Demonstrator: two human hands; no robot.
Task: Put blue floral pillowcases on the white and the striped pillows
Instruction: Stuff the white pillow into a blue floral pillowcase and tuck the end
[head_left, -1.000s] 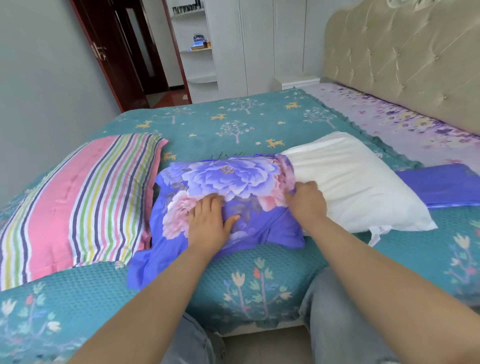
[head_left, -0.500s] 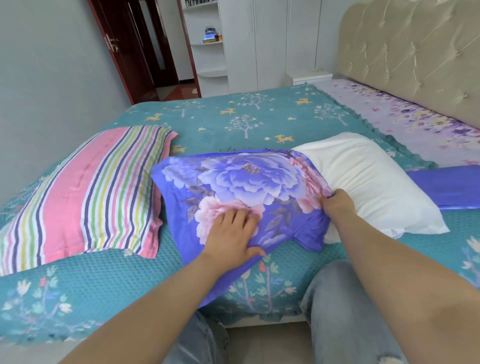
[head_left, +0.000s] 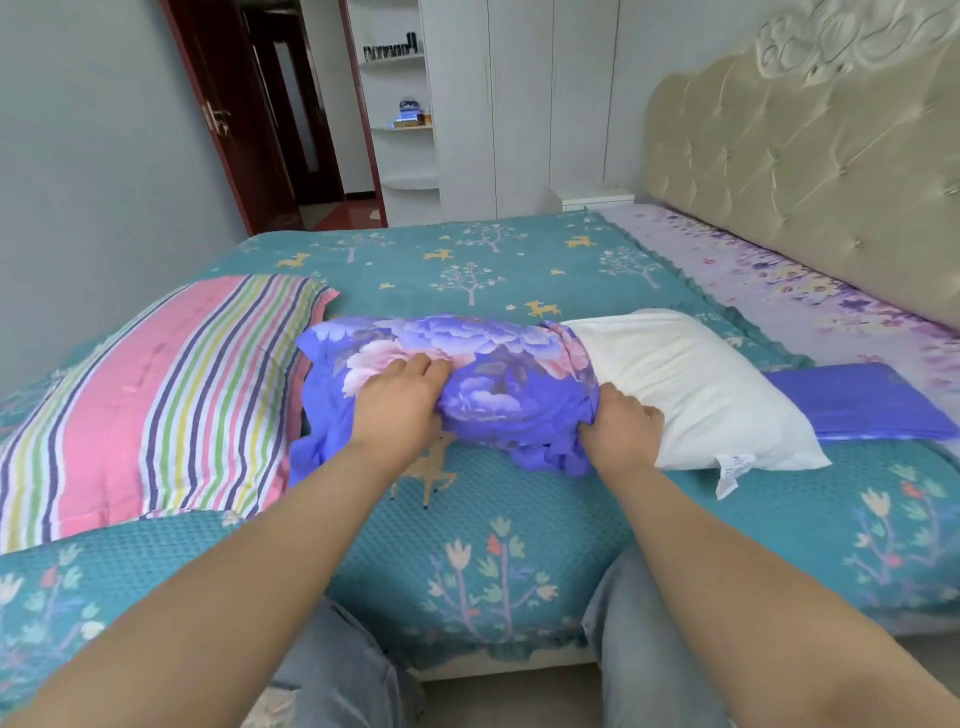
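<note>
A white pillow (head_left: 696, 384) lies across the bed, its left half inside a blue floral pillowcase (head_left: 488, 364). My left hand (head_left: 400, 402) grips the covered part of the pillow near its front edge. My right hand (head_left: 618, 431) grips the bunched open edge of the pillowcase where it meets the bare white pillow. The pillow's front edge is lifted a little off the bed. A striped pillow (head_left: 156, 395) in pink, green and purple lies bare to the left. A second blue pillowcase (head_left: 852, 405) lies folded flat to the right, behind the white pillow.
The bed carries a teal bedspread (head_left: 467, 545) with trees and deer. A padded beige headboard (head_left: 810, 208) stands at the right, a white wardrobe (head_left: 519, 104) and an open dark-red door (head_left: 228, 114) behind. My knees in jeans press against the bed's front edge.
The covered end of the pillow has been rolled up and lifted off the bed. My left hand went from pressing flat to gripping it. My right hand stays on the case's open edge.
</note>
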